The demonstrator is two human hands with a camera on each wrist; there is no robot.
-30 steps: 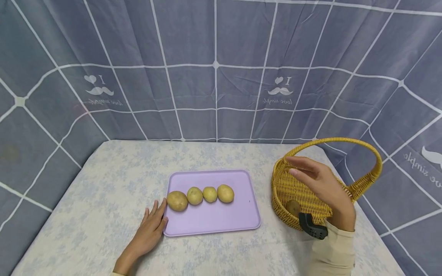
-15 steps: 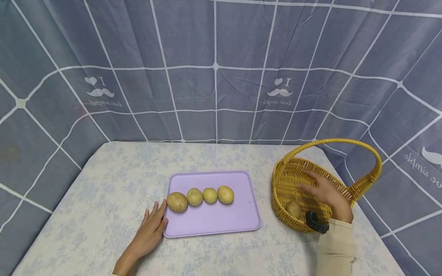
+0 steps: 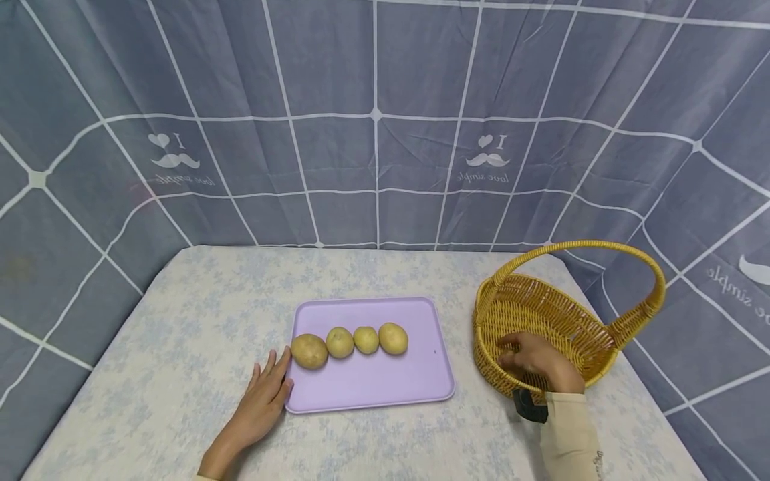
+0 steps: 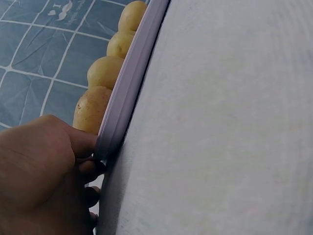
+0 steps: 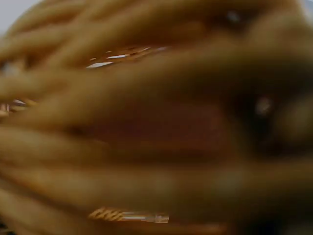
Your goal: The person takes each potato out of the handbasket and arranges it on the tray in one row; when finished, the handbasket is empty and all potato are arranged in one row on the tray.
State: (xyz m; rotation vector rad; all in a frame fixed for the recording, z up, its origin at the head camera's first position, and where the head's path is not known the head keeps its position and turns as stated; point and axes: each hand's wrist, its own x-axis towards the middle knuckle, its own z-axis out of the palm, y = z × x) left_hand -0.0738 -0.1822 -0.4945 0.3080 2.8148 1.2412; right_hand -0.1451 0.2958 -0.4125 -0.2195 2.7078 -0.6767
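On the lilac tray (image 3: 373, 387) stands a row of several potatoes, among them a large brown potato (image 3: 309, 351) at the left end and a paler potato (image 3: 393, 339) at the right end. My left hand (image 3: 259, 404) rests against the tray's left edge, fingers straight, thumb at the rim. Inside the yellow wicker basket (image 3: 529, 287), my right hand (image 3: 535, 361) reaches down with its fingers curled round a potato, which the hand almost wholly hides. The right wrist view is blurred and shows only wicker strands (image 5: 146, 181) up close.
The basket's tall arched handle (image 3: 592, 244) rises over its opening. A floral cloth (image 3: 210, 321) covers the table. Grey-blue gridded curtains (image 3: 337, 160) hang behind and on both sides.
My right hand has come down from above the basket into it, moving left and toward the front over the potato, which is now covered. The left hand and the tray have stayed put.
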